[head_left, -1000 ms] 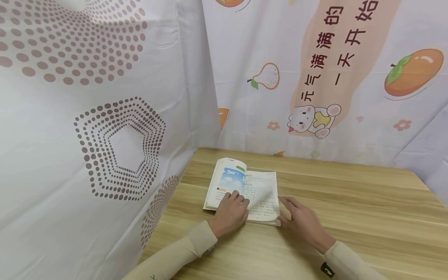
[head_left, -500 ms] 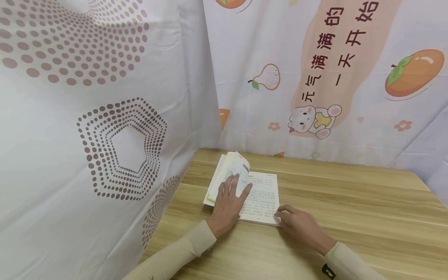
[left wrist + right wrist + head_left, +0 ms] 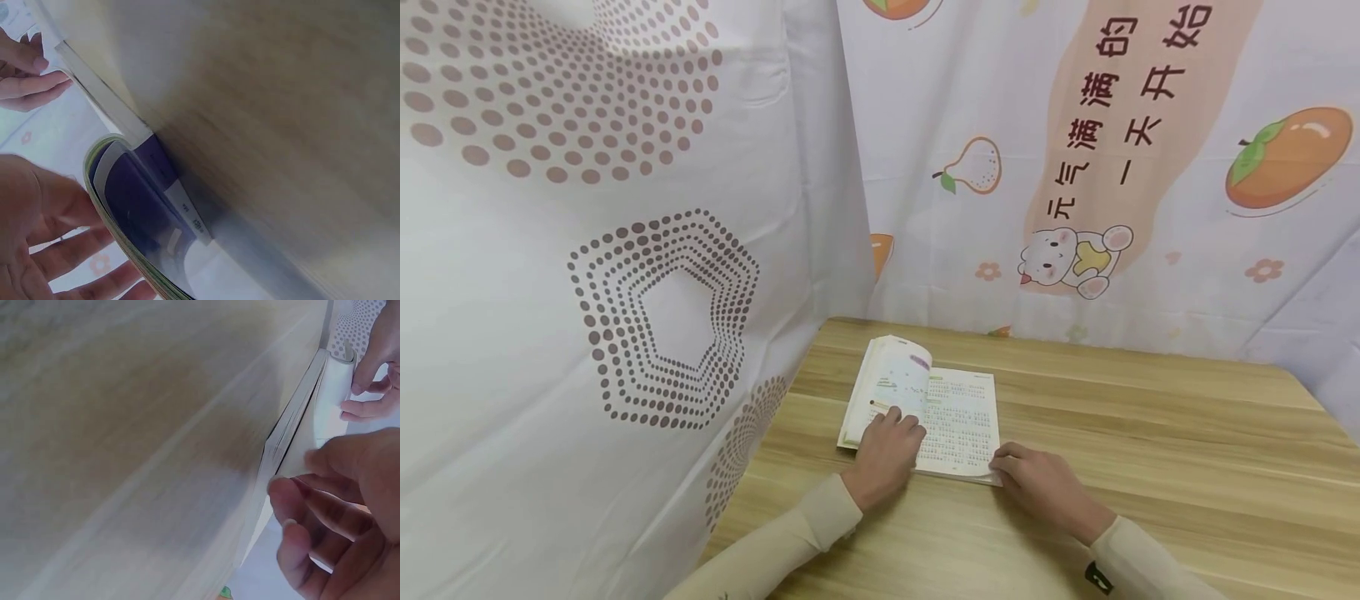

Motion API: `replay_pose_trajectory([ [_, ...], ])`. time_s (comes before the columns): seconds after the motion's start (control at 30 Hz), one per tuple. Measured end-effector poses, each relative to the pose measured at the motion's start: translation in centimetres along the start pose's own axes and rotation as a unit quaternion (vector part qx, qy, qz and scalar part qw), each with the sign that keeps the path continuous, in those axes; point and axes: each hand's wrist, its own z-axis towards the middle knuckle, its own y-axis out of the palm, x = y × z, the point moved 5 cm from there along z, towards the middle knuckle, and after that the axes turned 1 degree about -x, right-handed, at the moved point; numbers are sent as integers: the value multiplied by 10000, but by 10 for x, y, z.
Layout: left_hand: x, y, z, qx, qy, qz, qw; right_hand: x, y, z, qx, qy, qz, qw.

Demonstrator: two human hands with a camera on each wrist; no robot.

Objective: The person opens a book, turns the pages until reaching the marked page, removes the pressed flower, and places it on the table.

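Between and just beyond the two hands, an open book (image 3: 961, 421) lies on a wooden table (image 3: 1150, 433). The left hand (image 3: 886, 458), its fingers loosely bent, rests on the left pages; the right hand (image 3: 1048, 483) pinches a page's near right corner.

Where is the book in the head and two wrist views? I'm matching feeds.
Head: the book lies open just below and right of centre.
Left wrist: it slants from upper left to bottom centre.
Right wrist: it slants from upper right to lower centre.
Shared landmark: the right hand at its near right corner.
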Motion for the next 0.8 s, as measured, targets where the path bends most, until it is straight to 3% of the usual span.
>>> replay_pose_trajectory([
  [0.43, 6, 5, 2, -188, 276, 66, 9994, -2, -7, 4, 268, 6, -134, 9996],
  [0.6, 7, 6, 4, -220, 234, -27, 9995, -1, -8, 5, 364, 67, -137, 9992],
  [0.8, 8, 8, 4, -547, 195, 1, 9983, 1, -10, 5, 410, 123, -18, 9991],
])
